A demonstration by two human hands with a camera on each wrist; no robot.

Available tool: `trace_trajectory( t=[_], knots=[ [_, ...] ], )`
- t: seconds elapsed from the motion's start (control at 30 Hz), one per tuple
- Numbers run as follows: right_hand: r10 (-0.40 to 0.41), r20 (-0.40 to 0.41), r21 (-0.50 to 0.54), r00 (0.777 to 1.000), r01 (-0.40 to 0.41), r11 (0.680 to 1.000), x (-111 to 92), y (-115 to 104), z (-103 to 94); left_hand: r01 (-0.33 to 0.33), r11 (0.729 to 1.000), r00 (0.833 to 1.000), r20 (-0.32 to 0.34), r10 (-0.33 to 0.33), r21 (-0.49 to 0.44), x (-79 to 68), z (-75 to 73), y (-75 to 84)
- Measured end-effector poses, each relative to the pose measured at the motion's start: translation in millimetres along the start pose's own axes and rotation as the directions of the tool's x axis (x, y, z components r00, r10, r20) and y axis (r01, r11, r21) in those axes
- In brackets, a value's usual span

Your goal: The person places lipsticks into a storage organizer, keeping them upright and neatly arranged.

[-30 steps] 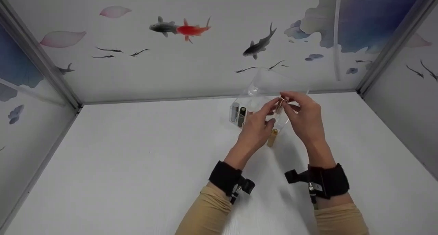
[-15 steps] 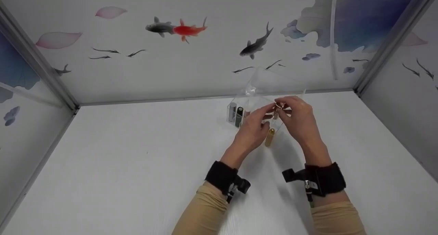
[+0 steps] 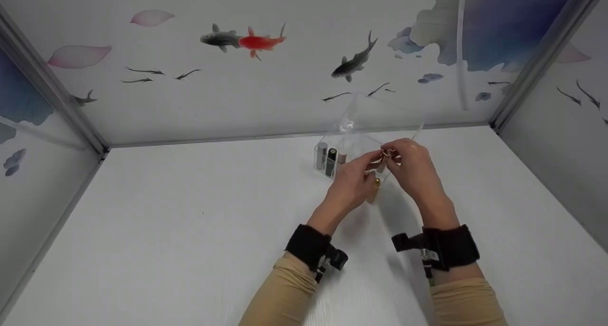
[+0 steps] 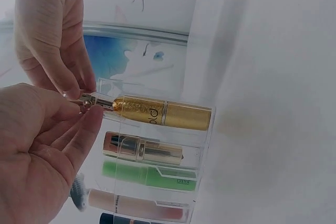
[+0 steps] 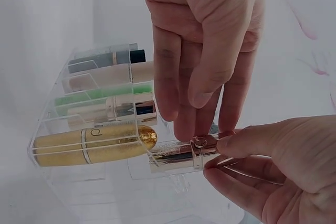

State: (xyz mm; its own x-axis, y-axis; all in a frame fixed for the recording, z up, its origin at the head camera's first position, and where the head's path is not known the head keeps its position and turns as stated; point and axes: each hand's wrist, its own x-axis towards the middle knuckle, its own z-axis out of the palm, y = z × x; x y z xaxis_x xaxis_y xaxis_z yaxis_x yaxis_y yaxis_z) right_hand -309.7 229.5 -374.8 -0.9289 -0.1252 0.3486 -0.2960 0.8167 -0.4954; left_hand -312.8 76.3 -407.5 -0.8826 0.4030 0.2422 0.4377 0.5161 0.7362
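My right hand [image 3: 413,167] pinches a shiny rose-gold lipstick [image 5: 176,157] by its end between thumb and fingers. The lipstick's other end overlaps the walls of a clear lipstick organizer [image 4: 202,156], behind a gold tube [image 5: 100,145]. From the opposite side my left hand [image 3: 351,181] reaches over, its fingertips right at the lipstick and its thumb held apart from it in the right wrist view. In the slots beside the gold tube stand a pale gold lipstick [image 4: 163,151], a light green tube [image 4: 139,174] and a pale pink tube [image 4: 126,201].
A silver tube [image 3: 321,155] and a dark green tube [image 3: 331,162] fill the organizer's left end. Behind rises its transparent raised panel [image 3: 389,110], near the fish-printed back wall [image 3: 266,102]. White tabletop [image 3: 190,221] spreads left and in front.
My right hand has come down toward the organizer with the lipstick, lowering it among the clear walls. My left hand stays close by and now covers more of the gold tube.
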Motion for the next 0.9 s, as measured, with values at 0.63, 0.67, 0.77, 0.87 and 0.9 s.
trace_trajectory(
  t=[0.63, 0.67, 0.77, 0.87, 0.9],
  knots=[
    [-0.018, 0.089, -0.083, 0.996, 0.025, 0.996, 1.3, 7.2, 3.7, 0.008, 0.999, 1.000, 0.007, -0.008, 0.052, 1.7, 4.2, -2.3],
    [-0.021, 0.093, -0.083, 0.995, 0.029, 0.996, 1.4, 7.8, 4.2, 0.003, 0.998, 1.000, 0.005, -0.004, 0.061, 1.8, 4.2, -2.4],
    [-0.036, 0.095, -0.084, 0.995, 0.045, 0.995, 1.9, 8.6, 5.7, -0.005, 0.997, 1.000, 0.002, 0.005, 0.072, 1.8, 4.3, -3.0],
    [-0.056, 0.095, -0.096, 0.994, 0.065, 0.993, 2.5, 9.0, 7.1, -0.011, 0.997, 1.000, 0.000, 0.011, 0.080, 1.2, 4.7, -4.2],
    [-0.062, 0.095, -0.100, 0.994, 0.071, 0.992, 2.5, 8.5, 7.4, -0.013, 0.997, 1.000, -0.001, 0.013, 0.079, 1.1, 4.9, -4.8]
  ],
)
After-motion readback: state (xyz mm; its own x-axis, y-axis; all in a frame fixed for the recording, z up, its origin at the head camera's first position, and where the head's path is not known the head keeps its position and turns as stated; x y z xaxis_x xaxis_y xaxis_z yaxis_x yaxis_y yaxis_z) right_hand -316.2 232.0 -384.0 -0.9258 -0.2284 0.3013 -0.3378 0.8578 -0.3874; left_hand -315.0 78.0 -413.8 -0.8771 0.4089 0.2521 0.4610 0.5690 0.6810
